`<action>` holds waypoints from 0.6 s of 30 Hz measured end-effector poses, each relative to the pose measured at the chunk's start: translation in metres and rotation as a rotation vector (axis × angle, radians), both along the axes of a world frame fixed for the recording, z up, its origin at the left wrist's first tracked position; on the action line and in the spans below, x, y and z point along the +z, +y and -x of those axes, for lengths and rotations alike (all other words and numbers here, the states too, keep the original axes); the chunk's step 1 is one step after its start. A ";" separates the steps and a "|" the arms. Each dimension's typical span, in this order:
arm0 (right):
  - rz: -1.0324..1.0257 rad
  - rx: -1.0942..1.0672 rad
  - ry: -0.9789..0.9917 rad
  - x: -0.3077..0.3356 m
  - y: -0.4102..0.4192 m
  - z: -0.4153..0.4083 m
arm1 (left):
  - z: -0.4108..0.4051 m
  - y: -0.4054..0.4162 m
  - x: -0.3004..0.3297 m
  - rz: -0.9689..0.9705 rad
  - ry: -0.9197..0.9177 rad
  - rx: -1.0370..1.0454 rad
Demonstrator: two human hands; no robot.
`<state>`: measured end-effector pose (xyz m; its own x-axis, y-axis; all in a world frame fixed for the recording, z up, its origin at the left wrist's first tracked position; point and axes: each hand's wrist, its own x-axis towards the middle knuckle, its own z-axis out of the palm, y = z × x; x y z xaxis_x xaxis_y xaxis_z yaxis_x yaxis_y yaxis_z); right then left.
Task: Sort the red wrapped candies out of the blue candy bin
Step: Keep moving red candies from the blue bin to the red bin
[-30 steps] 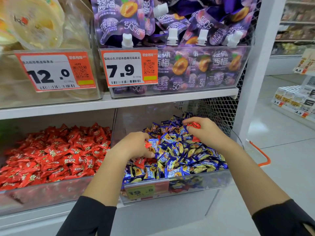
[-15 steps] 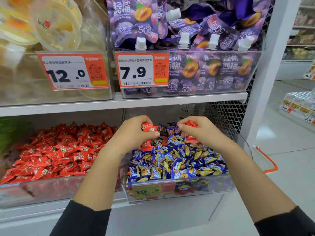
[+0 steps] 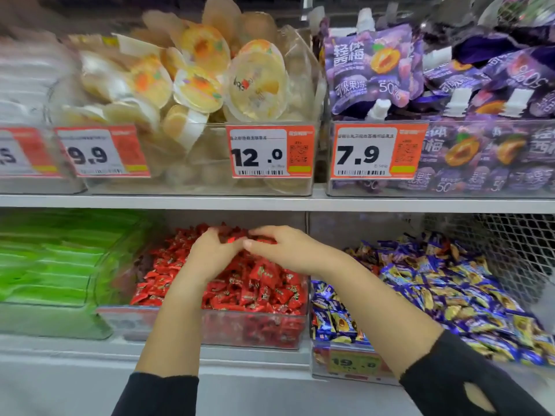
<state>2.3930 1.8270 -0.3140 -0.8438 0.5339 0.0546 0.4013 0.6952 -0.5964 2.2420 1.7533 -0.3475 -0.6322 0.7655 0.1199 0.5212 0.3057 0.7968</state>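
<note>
Two white shelves. Upper shelf (image 3: 180, 202): clear bins side by side w/ price tags: jelly cup bin (image 3: 210, 181) tagged 9.9 and 12.0, purple pouch bin (image 3: 450, 187) tagged 7.9, one blurred bin at far left. Lower shelf (image 3: 75, 346): green packet bin (image 3: 45, 319), red candy bin (image 3: 255, 331) just beside it, then blue candy bin (image 3: 345, 373) touching on the right, tagged 19.8. Wire mesh behind the blue one.

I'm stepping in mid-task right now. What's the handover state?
Left hand and right hand: side by side over the red candy bin, fingers curled round red wrapped candies.
Blue candy bin: to the right, no hand in it.
Done: this handful is above the red bin.
Left: let go, then check the blue bin; whether any reds remain is unclear.
</note>
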 end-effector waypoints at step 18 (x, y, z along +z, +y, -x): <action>-0.221 -0.081 -0.366 -0.046 0.039 -0.123 | -0.109 0.027 -0.013 0.214 0.120 -0.410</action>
<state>2.5163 1.8660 -0.3600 -0.7846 0.6083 -0.1201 0.6172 0.7476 -0.2454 2.3507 1.7804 -0.3607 -0.2641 0.9644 -0.0139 0.7173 0.2060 0.6656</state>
